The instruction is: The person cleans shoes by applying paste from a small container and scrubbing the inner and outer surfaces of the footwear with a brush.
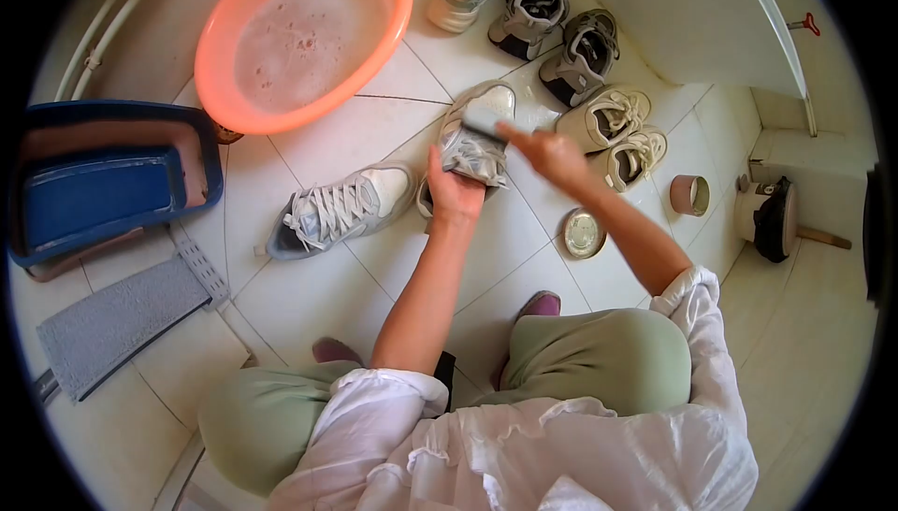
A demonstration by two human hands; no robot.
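the shoe (pixel 485 107) sits in front of the person, between the basin (pixel 397 20) and their knees; its toe points away from them and slightly right, and its long axis slants along that line. the second shoe (pixel 341 210) lies to its left, toe up and to the right. the floor (pixel 383 132) is pale tile, with blue tubs (pixel 103 188) and a grey mop (pixel 126 319) at left, more shoes (pixel 575 57), a tin (pixel 689 195) and a lid (pixel 585 233) at right. the left hand (pixel 456 191), forearm reaching straight out, grasps the shoe by its side; the right hand (pixel 552 158), forearm angled inward, is closed round a brush (pixel 484 123) over the laces.
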